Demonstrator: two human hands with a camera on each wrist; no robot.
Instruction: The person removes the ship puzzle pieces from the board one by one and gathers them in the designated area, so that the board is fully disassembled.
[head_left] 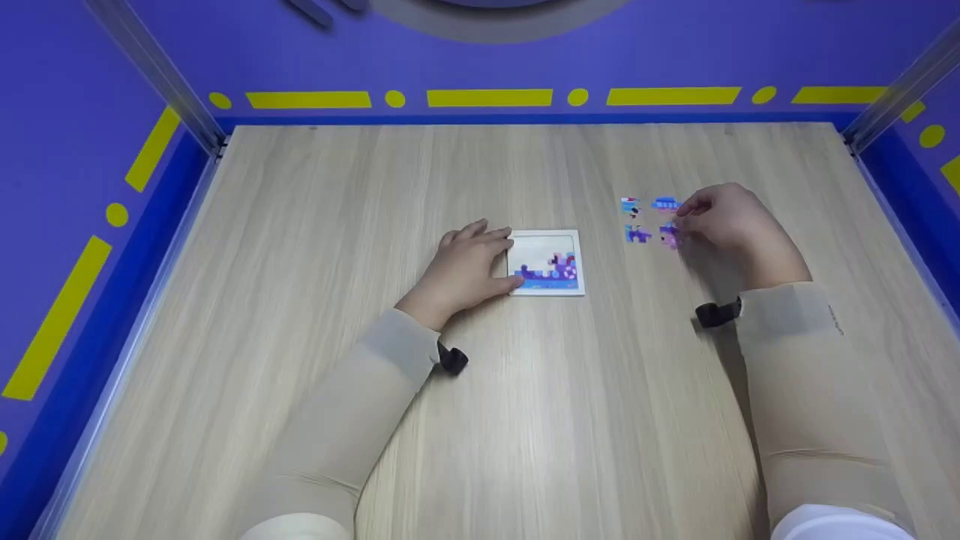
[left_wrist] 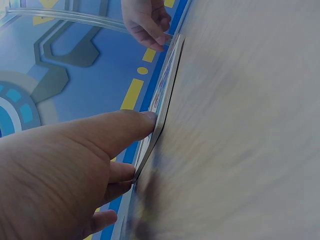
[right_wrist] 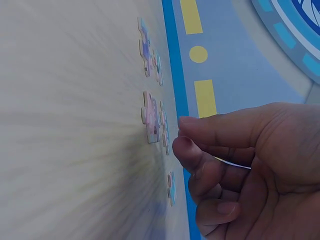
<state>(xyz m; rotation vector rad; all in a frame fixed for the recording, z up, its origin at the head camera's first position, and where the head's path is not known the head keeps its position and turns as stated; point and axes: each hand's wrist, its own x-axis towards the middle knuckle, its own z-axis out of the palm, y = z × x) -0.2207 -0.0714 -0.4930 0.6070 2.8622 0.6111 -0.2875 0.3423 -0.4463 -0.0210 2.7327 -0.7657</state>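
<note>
A square white-framed jigsaw puzzle (head_left: 544,292) lies flat on the table, its lower part and right side filled with blue, purple and pink picture pieces. My left hand (head_left: 469,270) rests at the puzzle's left edge. Its thumb touches the tray's border in the left wrist view, and the other fingers lie spread farther up that edge. To the right are several loose jigsaw pieces (head_left: 639,235). Over the right-hand ones hovers my right hand (head_left: 727,217), thumb and index finger close together, with nothing visible between them. In the right wrist view, a pink piece (right_wrist: 151,117) lies left of the fingertips.
The wood-grain table (head_left: 480,420) carries the puzzle and pieces. Blue-purple panels (head_left: 480,64) with yellow stripes stand along its back and sides. Black wrist cameras (head_left: 453,360) stick out from both sleeves.
</note>
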